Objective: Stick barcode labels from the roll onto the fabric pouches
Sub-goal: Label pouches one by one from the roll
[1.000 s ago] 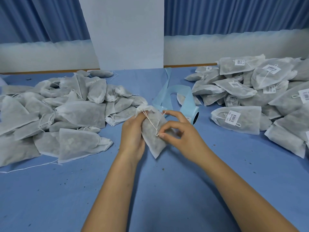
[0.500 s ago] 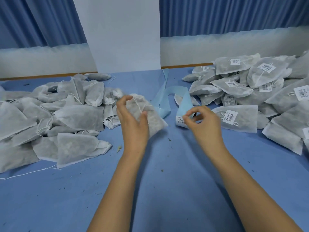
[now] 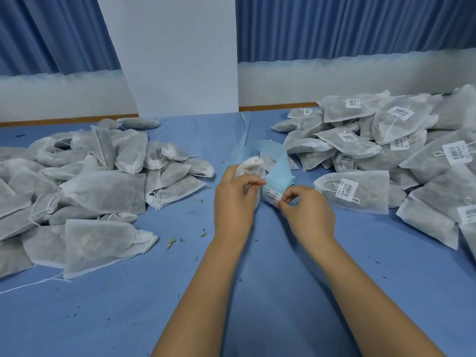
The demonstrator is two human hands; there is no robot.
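My left hand (image 3: 233, 199) grips a grey-white fabric pouch (image 3: 251, 166), which sticks up above its fingers at the table's middle. Right beside it lies the label roll (image 3: 277, 186) with its light blue backing strip looping up behind. A white barcode label (image 3: 271, 196) shows on the roll's front. My right hand (image 3: 305, 212) pinches the label's right edge with thumb and forefinger. The pouch's lower part is hidden behind my left hand.
A heap of unlabelled pouches (image 3: 85, 186) covers the left of the blue table (image 3: 154, 305). Labelled pouches (image 3: 381, 155) are piled at the right. A white panel (image 3: 175, 55) stands at the back. Small green crumbs lie on the cloth.
My left hand carried the pouch from the centre up and right, next to the roll. My right hand let go of the pouch's string, reached the roll and now pinches a label.
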